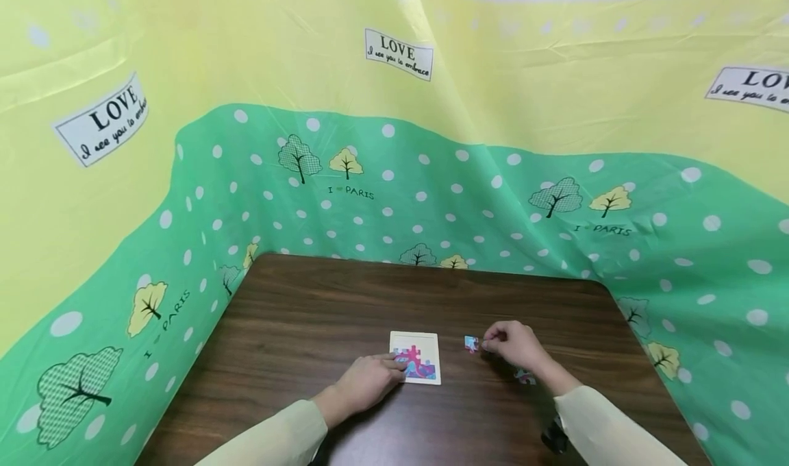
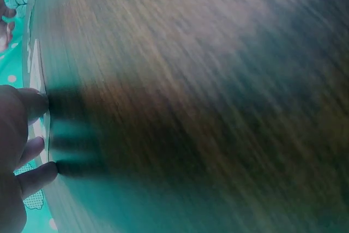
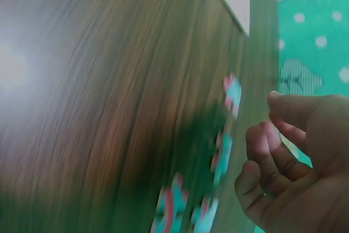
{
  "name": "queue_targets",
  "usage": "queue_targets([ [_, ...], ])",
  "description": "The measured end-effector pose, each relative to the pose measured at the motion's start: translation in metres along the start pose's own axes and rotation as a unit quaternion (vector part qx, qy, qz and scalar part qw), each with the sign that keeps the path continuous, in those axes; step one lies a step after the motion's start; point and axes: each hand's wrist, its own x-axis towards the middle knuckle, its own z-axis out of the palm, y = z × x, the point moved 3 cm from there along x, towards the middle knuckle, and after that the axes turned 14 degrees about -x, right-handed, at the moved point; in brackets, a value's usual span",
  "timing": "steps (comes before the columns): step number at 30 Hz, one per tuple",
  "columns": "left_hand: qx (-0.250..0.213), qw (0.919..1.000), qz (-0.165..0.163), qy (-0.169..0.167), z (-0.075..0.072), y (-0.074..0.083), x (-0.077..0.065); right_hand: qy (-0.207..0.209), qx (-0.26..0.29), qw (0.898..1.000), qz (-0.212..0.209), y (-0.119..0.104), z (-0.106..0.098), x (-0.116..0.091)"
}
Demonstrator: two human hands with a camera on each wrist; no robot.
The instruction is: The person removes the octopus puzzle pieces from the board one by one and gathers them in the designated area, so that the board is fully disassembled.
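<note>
A white-framed jigsaw board (image 1: 415, 338) lies on the table, its lower part filled with pink, blue and purple pieces. My left hand (image 1: 372, 382) rests at the board's left side, fingers stretched over its edge; in the left wrist view the fingertips (image 2: 38, 105) are along the board's rim. To the right of the board lies a loose blue and pink puzzle piece (image 1: 471, 343). Beside that piece hovers my right hand (image 1: 514, 346). In the right wrist view its fingers (image 3: 294, 107) are loosely bent with nothing between them, close to several loose pieces (image 3: 222, 156).
More puzzle pieces (image 1: 525, 377) lie under the right forearm, partly hidden by it. The dark wood-grain table (image 1: 308, 301) is bordered at the back and sides by a green and yellow printed curtain (image 1: 394, 178).
</note>
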Motion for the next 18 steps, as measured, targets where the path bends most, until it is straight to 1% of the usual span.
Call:
queue_targets([
  [3,-0.020,0.9998,-0.001,-0.008,-0.002,-0.002,-0.002,-0.007,0.010,1.000,-0.014,-0.019,0.011,0.009],
  [7,-0.047,0.9979,0.003,-0.043,-0.005,-0.005,-0.005,-0.018,0.011,0.999,-0.025,-0.043,0.029,0.018],
  [11,-0.054,0.9956,0.010,-0.076,-0.005,-0.006,-0.009,-0.029,0.012,0.998,-0.054,-0.065,0.043,0.023],
  [14,-0.056,0.9943,0.009,-0.091,-0.005,-0.007,-0.011,-0.034,0.008,0.996,-0.086,-0.079,0.052,0.026],
  [18,-0.060,0.9929,0.006,-0.103,-0.005,-0.007,-0.014,-0.041,0.002,0.993,-0.115,-0.092,0.064,0.029],
])
